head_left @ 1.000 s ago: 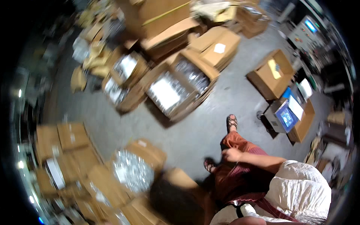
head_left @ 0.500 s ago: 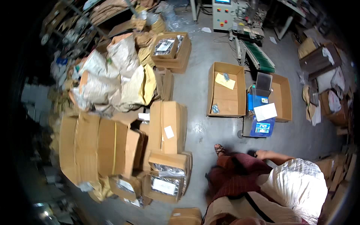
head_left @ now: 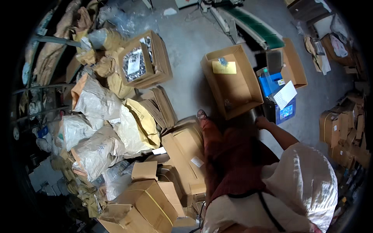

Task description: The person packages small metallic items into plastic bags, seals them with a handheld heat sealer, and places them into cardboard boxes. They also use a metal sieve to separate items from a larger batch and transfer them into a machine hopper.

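Note:
My right hand [head_left: 263, 122] hangs beside my dark red clothing, its fingers curled closed. Whatever it may hold is too dark to make out. Just beyond it stands an open cardboard box [head_left: 243, 79], with a yellow paper [head_left: 224, 67] and a small bag of bluish parts [head_left: 222, 61] inside. Right of that box is a blue weighing scale [head_left: 285, 112] with a lit display. A white printed sheet [head_left: 285, 95] lies against the scale. My left hand is out of view.
A green conveyor belt [head_left: 254, 27] runs behind the scale, with another open box [head_left: 294, 64] beside it. White sacks [head_left: 97, 101] and a box of bagged parts [head_left: 134, 64] stand left. Closed cartons [head_left: 186, 155] lie by my leg; more cartons [head_left: 332, 128] are stacked right.
The view has turned and shifted: the sacks and left cartons sit lower and the machine's panel has mostly left the picture. My foot and right hand are now closer to the open box.

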Tool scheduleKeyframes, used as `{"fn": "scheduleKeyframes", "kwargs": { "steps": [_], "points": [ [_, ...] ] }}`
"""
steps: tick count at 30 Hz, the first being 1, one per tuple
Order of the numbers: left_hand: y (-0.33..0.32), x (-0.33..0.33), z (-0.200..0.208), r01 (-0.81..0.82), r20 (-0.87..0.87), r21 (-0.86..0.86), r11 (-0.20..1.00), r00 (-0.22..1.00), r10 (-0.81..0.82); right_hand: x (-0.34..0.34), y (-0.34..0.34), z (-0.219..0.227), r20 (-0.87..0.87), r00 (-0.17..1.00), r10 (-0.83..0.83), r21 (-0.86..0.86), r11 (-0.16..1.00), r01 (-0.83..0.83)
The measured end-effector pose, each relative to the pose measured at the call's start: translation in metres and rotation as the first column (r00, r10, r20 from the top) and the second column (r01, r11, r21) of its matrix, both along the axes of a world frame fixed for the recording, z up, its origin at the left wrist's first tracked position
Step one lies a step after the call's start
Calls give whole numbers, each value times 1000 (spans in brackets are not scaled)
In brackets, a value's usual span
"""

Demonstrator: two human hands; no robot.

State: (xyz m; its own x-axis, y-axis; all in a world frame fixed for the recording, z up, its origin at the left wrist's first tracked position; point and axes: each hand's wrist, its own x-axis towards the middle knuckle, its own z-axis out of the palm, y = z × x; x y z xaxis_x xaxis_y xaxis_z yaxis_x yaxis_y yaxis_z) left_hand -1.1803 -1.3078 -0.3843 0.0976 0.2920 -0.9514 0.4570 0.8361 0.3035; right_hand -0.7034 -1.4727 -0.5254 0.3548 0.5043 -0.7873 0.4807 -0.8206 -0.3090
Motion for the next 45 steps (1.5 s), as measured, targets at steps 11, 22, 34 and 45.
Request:
{"fn": "scheduleKeyframes", "kwargs": {
  "steps": [11, 22, 34, 45],
  "points": [
    [198, 142, -50, 515, -180, 306, 801, 857, -482, -23, 130, -242, 88, 924, -372, -2, 928, 374],
    [230, 200, -97, 758, -233, 266, 596, 650, -723, -21, 200, -349, 260, 897, -356, 191, 930, 314],
    [216, 219, -106, 881, -281, 389, -269, -164, -945, 27, 120, -41, -972, -105, 209, -207, -559, 803],
    [277, 255, -174, 953, -7, 281, -114, -117, -993, -44, -5, -5, -835, -526, -158, -13, -952, 306]
  ]
}}
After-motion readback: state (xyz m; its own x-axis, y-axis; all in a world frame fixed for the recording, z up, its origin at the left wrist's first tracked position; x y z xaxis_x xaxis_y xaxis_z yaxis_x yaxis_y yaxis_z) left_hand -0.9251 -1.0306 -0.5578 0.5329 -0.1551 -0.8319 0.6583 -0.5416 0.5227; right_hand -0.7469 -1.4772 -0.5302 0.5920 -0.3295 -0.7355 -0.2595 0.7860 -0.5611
